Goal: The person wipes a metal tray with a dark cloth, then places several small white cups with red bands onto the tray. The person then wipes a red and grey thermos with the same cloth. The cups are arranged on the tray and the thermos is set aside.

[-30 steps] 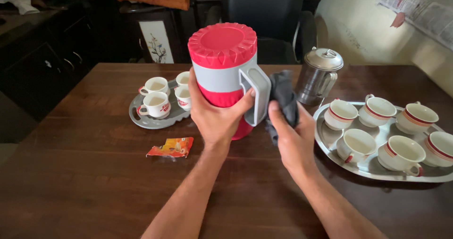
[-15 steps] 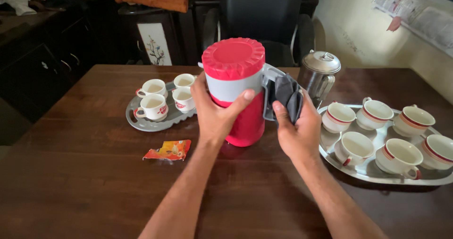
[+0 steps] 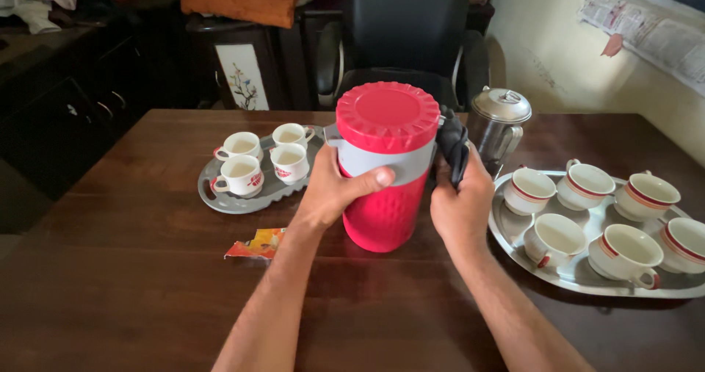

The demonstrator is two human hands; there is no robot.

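Observation:
A tall red insulated jug (image 3: 385,196) with a grey band and a red ribbed lid stands upright in the middle of the brown wooden table (image 3: 132,284). My left hand (image 3: 334,192) wraps around its left side at the grey band. My right hand (image 3: 461,203) presses a dark grey cloth (image 3: 452,148) against the jug's right side, where the handle is hidden from view.
A grey tray (image 3: 220,199) with several small white cups sits at the left. A steel tray (image 3: 514,243) of striped cups lies at the right, behind it a steel pitcher (image 3: 499,122). An orange wrapper (image 3: 253,246) lies near my left forearm. A black chair stands beyond the table.
The jug has turned so its grey handle went from facing me round to the right rear. It now stands lower on the table, and my right hand followed with the cloth.

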